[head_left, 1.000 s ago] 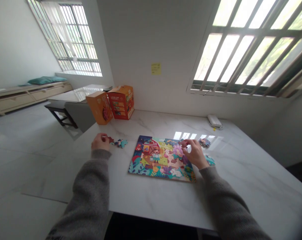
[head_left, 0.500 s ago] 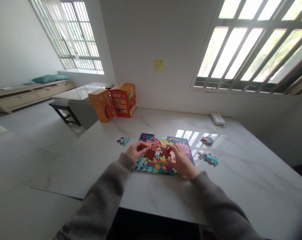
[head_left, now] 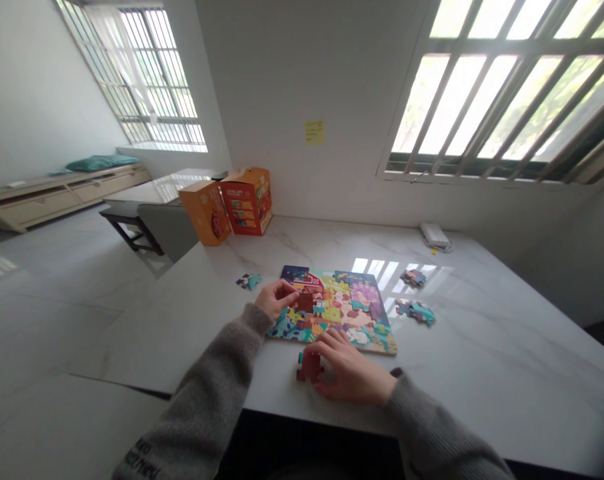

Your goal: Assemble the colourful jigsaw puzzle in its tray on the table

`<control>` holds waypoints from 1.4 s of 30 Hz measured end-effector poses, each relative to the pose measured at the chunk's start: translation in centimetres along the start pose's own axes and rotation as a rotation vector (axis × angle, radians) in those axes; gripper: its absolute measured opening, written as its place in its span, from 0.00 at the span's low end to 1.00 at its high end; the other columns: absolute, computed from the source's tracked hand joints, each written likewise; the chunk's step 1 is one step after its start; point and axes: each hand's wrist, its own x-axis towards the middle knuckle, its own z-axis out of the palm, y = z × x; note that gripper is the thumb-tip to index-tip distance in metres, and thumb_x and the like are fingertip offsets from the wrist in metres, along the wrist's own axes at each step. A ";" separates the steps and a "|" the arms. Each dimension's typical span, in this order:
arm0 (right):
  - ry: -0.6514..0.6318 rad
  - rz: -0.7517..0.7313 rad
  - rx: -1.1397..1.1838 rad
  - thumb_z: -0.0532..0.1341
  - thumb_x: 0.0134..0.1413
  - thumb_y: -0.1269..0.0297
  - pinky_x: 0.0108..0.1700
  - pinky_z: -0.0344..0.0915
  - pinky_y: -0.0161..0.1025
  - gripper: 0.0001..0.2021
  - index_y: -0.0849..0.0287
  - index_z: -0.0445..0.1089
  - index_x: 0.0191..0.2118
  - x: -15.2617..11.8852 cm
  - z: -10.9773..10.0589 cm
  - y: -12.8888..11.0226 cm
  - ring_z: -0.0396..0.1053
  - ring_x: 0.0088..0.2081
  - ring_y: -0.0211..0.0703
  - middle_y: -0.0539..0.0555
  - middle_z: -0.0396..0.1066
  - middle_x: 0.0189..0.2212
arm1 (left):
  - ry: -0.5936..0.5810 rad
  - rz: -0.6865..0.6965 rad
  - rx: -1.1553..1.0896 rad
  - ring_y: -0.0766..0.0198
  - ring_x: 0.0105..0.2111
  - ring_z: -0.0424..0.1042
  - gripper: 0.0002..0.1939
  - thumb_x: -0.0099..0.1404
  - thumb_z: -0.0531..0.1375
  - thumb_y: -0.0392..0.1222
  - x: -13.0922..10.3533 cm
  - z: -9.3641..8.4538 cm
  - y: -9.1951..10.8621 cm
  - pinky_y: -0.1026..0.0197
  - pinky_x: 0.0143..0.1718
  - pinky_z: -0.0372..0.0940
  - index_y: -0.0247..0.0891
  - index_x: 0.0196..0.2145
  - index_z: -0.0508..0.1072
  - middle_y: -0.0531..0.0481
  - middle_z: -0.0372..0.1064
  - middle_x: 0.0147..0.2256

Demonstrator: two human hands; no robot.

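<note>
A left hand [head_left: 275, 300], pinched closed, holds a brown jigsaw piece [head_left: 306, 303] over the farm puzzle's [head_left: 365, 293] left half; the right hand [head_left: 352, 373], half-curled, grips a maroon jigsaw piece [head_left: 311, 367] before the puzzle. Likely light, stiff card, best edge-held.

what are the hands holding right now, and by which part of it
The left grip pinches a brown puzzle piece by its left edge, over the puzzle. The right grip holds a reddish piece by its right side.
</note>
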 end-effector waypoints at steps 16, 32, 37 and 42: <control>0.295 0.222 0.303 0.59 0.57 0.71 0.36 0.66 0.36 0.09 0.57 0.69 0.44 8.7 -1.0 5.4 0.70 0.33 0.39 0.50 0.73 0.33 | -0.010 0.007 -0.024 0.67 0.21 0.71 0.23 0.49 0.72 0.55 0.0 -0.1 -0.1 0.64 0.27 0.66 0.36 0.26 0.68 0.53 0.72 0.21; 0.254 0.446 0.237 0.61 0.56 0.69 0.34 0.65 0.34 0.04 0.58 0.73 0.36 10.7 2.0 7.1 0.72 0.31 0.40 0.51 0.77 0.30 | 0.121 0.109 0.545 0.65 0.23 0.67 0.08 0.56 0.65 0.44 -0.3 -2.5 -0.7 0.63 0.28 0.63 0.37 0.29 0.77 0.51 0.73 0.25; 0.255 0.440 0.146 0.61 0.56 0.69 0.35 0.62 0.35 0.04 0.59 0.74 0.36 10.8 2.1 6.8 0.72 0.32 0.40 0.52 0.77 0.31 | 0.035 0.170 0.673 0.65 0.24 0.66 0.05 0.60 0.61 0.40 -1.5 -2.8 -0.6 0.62 0.31 0.63 0.37 0.32 0.77 0.51 0.73 0.27; 0.262 0.421 -0.064 0.61 0.55 0.67 0.34 0.57 0.35 0.02 0.59 0.70 0.32 10.8 2.3 6.2 0.68 0.32 0.40 0.52 0.73 0.31 | -0.030 0.330 0.899 0.58 0.36 0.69 0.04 0.61 0.61 0.38 -2.9 -2.8 -2.2 0.56 0.42 0.66 0.38 0.31 0.77 0.46 0.72 0.33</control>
